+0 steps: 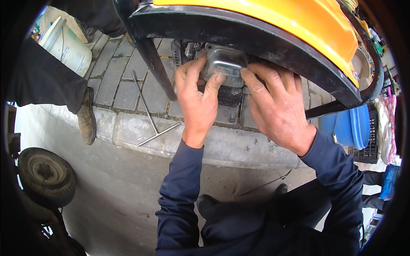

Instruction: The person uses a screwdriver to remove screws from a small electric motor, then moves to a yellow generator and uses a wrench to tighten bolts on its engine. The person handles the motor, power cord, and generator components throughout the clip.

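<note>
A shiny, box-shaped metal engine cover (226,63), which looks like a valve cover, sits under the black frame (239,32) of a machine with an orange top (277,17). My left hand (197,96) grips its left side, thumb on the front face and fingers at the upper edge. On the opposite side my right hand (275,102) has its thumb and fingertips pressed against the cover; its other fingers reach under the frame and are partly hidden. Below the cover, dark finned engine metal (229,97) shows. A T-handle wrench (147,109) lies to the left across the paving and curb.
Small bolts (248,148) lie on the stone curb (213,145). A thin rod (265,183) rests on the ground near my feet. At left are another person's shoe (86,119), a white bucket (70,49) and a wheel (46,175). A blue bucket (344,126) stands right.
</note>
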The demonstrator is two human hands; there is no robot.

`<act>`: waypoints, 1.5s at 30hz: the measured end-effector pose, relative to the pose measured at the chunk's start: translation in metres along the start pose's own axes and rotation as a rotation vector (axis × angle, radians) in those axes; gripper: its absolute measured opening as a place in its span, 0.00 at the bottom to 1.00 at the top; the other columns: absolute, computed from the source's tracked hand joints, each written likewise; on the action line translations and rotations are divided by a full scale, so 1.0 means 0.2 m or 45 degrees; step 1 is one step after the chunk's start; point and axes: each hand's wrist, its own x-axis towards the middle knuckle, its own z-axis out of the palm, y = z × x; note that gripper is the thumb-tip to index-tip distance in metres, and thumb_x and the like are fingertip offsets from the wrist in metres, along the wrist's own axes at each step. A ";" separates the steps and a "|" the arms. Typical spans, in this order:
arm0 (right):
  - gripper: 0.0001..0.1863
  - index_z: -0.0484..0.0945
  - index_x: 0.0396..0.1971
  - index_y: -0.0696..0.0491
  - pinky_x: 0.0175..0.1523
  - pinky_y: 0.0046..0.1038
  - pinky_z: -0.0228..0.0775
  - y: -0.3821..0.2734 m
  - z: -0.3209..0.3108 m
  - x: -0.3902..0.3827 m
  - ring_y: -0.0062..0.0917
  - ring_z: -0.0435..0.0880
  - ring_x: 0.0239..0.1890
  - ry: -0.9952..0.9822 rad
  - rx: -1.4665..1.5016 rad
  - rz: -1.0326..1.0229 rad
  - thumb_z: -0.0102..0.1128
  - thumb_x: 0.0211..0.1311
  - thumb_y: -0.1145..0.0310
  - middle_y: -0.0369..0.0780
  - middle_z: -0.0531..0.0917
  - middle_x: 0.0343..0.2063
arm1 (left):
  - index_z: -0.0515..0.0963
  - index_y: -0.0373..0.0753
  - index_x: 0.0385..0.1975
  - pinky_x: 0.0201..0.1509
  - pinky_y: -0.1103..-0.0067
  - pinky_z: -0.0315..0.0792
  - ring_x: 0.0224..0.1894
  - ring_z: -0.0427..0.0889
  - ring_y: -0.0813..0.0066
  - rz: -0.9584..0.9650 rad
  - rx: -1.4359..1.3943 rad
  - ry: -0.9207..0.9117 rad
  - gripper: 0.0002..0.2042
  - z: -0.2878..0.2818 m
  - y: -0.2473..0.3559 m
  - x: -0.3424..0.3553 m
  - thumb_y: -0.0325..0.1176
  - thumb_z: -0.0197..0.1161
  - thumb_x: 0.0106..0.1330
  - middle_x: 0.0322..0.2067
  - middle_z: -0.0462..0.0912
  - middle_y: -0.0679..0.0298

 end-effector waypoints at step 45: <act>0.15 0.72 0.40 0.58 0.36 0.47 0.78 -0.08 0.41 -1.00 0.50 0.84 0.33 -0.742 0.665 0.282 0.67 0.63 0.66 0.50 0.80 0.33 | 0.79 0.31 0.36 0.31 0.86 0.77 0.28 0.80 0.82 -0.252 0.041 -0.074 0.22 -0.08 0.06 0.12 0.43 0.83 0.57 0.29 0.83 0.63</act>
